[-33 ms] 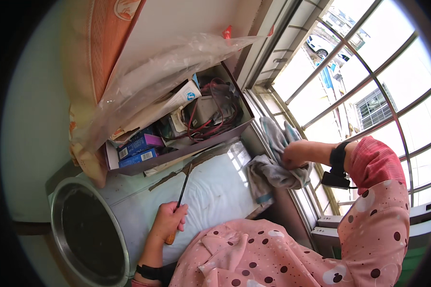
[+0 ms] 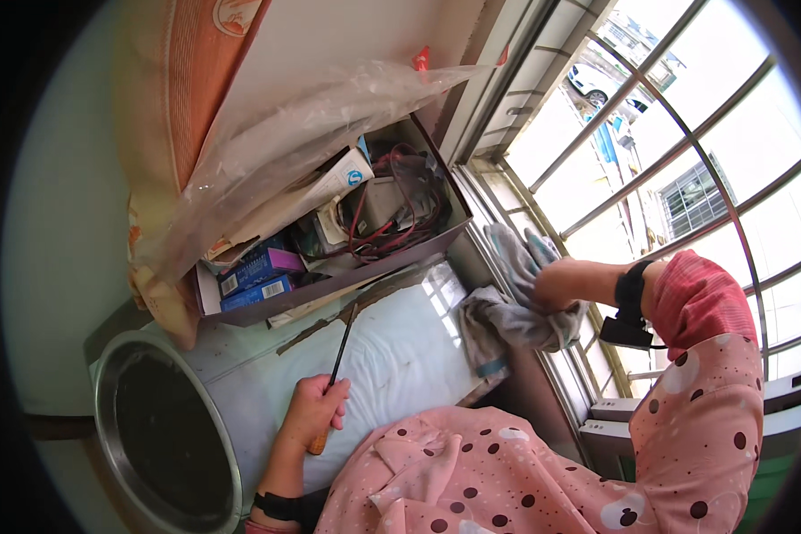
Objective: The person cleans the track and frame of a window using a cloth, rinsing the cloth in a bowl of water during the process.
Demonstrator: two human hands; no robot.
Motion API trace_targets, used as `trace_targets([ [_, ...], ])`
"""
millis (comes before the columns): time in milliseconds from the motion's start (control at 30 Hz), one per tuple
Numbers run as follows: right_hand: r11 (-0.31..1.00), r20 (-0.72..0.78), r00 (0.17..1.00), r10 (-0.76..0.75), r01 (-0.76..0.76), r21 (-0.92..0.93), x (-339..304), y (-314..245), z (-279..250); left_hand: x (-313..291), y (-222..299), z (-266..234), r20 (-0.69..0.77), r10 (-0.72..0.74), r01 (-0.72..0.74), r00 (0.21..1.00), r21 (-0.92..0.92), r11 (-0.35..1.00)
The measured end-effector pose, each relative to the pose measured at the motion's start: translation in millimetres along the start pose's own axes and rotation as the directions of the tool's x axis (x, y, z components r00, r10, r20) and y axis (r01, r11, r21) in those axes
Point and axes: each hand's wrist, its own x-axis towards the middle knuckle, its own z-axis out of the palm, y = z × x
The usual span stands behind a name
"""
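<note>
Screwdriver in one hand, rag in the other at a cluttered window corner

The left hand (image 2: 316,411) is clenched around an orange-handled screwdriver (image 2: 333,384), its tip at a worn strip beside the cardboard box (image 2: 329,231) of cables. The right hand (image 2: 550,283) grasps a grey rag (image 2: 516,316) by the sill; wiping looks unfinished. White appliance top (image 2: 392,356), steel drum opening (image 2: 165,436), barred window (image 2: 676,151) beyond.

Screwdriver (image 2: 333,383): orange handle, dark thin shaft, tilted, tip pointing far, near left.
Cloth (image 2: 516,311): grey, crumpled, right, by window sill.
</note>
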Motion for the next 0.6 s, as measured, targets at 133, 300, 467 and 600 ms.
trace_targets([
  [133, 0.948, 0.142, 0.946, 0.291, -0.265, -0.174, -26.5, 57.1, 3.7, 3.4, 3.0, 1.4, 0.015, 0.03, -0.03, 0.999, 0.016, 0.999],
  [300, 0.798, -0.542, 0.602, 0.586, -0.545, 0.258, -102.4, 77.9, -98.4, 5.1, 3.8, 0.8, 0.018, 0.012, -0.013, 1.0, 0.045, 0.999],
  [467, 0.816, -0.629, 0.538, 0.561, -0.488, 0.31, -72.4, 44.0, -113.7, 3.4, 3.9, 1.0, 0.002, 0.023, -0.023, 1.0, 0.023, 0.999],
  [600, 0.926, -0.199, 0.909, 0.365, -0.334, 0.174, -25.6, 5.9, -69.9, 4.9, 1.9, 0.9, 0.004, 0.034, -0.034, 0.999, 0.037, 0.999],
])
